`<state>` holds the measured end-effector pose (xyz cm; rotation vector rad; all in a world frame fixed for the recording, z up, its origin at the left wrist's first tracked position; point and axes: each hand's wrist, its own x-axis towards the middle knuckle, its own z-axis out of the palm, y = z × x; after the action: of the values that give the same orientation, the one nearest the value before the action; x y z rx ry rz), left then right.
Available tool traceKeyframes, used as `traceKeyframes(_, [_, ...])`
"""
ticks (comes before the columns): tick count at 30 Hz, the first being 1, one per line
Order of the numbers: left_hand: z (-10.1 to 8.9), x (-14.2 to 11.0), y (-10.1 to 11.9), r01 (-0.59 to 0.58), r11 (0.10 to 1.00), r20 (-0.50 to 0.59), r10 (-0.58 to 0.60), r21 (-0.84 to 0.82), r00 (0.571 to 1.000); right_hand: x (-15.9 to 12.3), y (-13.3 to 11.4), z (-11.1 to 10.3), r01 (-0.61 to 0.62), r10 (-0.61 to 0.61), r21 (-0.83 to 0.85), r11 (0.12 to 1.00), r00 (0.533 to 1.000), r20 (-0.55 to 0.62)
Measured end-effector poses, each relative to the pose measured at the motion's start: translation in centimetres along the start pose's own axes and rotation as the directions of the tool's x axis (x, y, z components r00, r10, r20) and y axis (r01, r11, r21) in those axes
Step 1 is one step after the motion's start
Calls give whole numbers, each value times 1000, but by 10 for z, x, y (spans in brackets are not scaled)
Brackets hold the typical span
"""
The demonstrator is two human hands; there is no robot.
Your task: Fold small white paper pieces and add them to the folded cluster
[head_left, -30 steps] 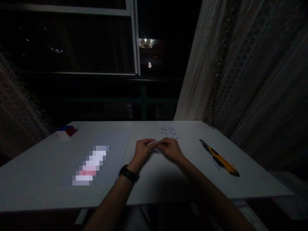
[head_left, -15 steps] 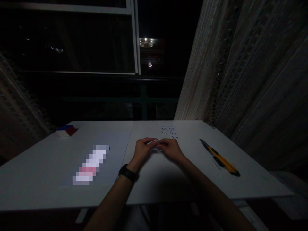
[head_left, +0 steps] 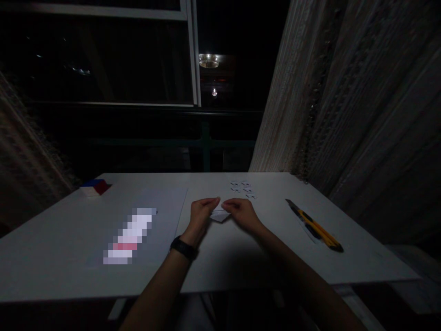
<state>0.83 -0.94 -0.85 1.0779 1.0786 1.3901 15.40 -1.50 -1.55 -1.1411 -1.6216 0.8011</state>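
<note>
A small piece of white paper (head_left: 219,214) is held above the table, with a corner pointing down toward me. My left hand (head_left: 202,212) pinches its left side, and a dark watch band (head_left: 184,248) circles that wrist. At the paper's right side, my right hand (head_left: 243,212) is closed on it with thumb and fingertips. Just beyond the hands lie several small white paper pieces with dark marks (head_left: 241,188). The dim light hides whether the held paper is folded.
On the white table (head_left: 220,271), a yellow and black utility knife (head_left: 319,230) lies at right. A large pale sheet (head_left: 167,220) lies at left, with a blurred-out bright shape (head_left: 129,236) over it. A puzzle cube (head_left: 95,187) stands at the far left. Curtains (head_left: 310,92) hang beside the window.
My hands have moved slightly apart, and my left hand has shifted a little left. More of the white paper shows between and below the fingers.
</note>
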Motion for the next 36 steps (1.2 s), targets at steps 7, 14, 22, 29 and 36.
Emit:
traceKeyframes(7, [-2, 2, -3, 16, 999, -20, -17, -51, 1000, 4, 2, 1, -159, 168, 308, 938, 986, 0])
traceKeyframes(14, [-3, 0, -5, 202, 966, 143, -180, -158, 973, 1, -1, -2, -280, 243, 440, 853, 960, 141])
traceKeyframes(22, [1, -3, 1, 196, 963, 221, -153, -186, 963, 1, -4, -5, -272, 216, 462, 844, 961, 172])
traceKeyframes(29, [2, -4, 4, 204, 942, 338, -107, -265, 935, -7, -24, -6, 105, -104, 173, 979, 994, -11])
traceKeyframes(36, [3, -7, 6, 152, 967, 318, -81, -205, 945, -7, -24, -6, 93, -88, 69, 993, 993, -73])
